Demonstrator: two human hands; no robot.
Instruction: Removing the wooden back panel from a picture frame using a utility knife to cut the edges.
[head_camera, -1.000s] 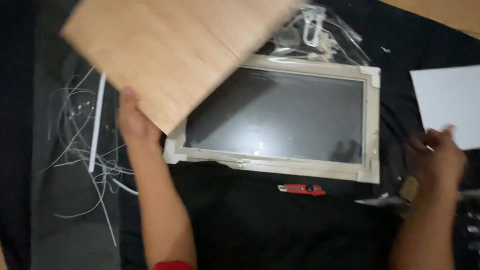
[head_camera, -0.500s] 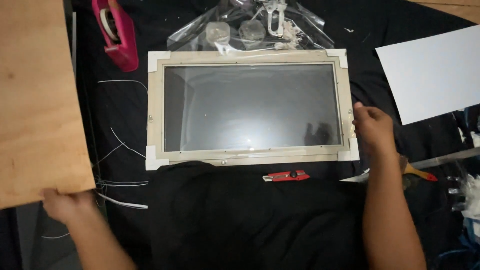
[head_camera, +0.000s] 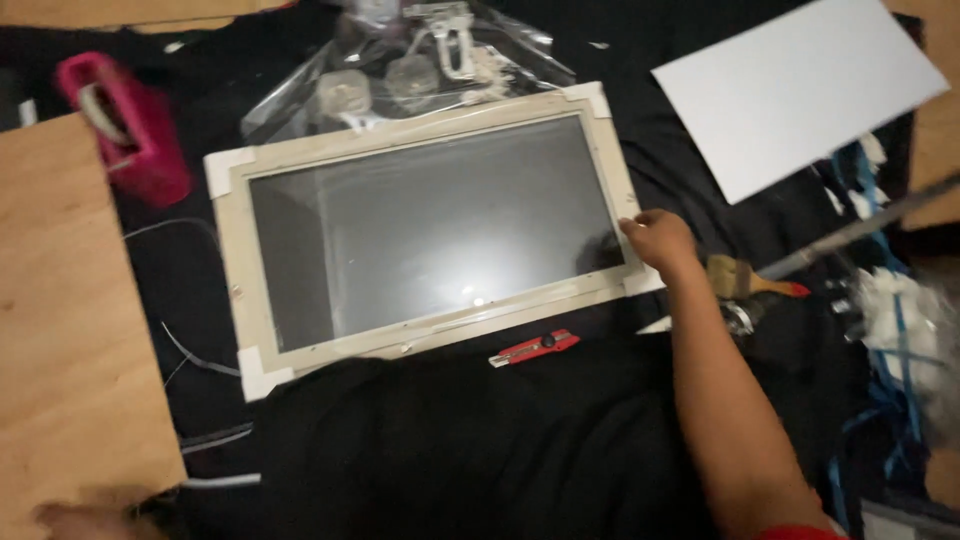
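My right hand (head_camera: 660, 240) rests, fingers curled, on the right rail of the pale picture frame (head_camera: 425, 230), lying flat on black cloth (head_camera: 450, 450). My left hand (head_camera: 75, 518), blurred at the plywood board (head_camera: 70, 330) corner: grip unclear.

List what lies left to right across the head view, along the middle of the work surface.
Plywood board → pink tape dispenser → cream picture frame with glass → right hand on the frame's right edge → paintbrush → white sheet.
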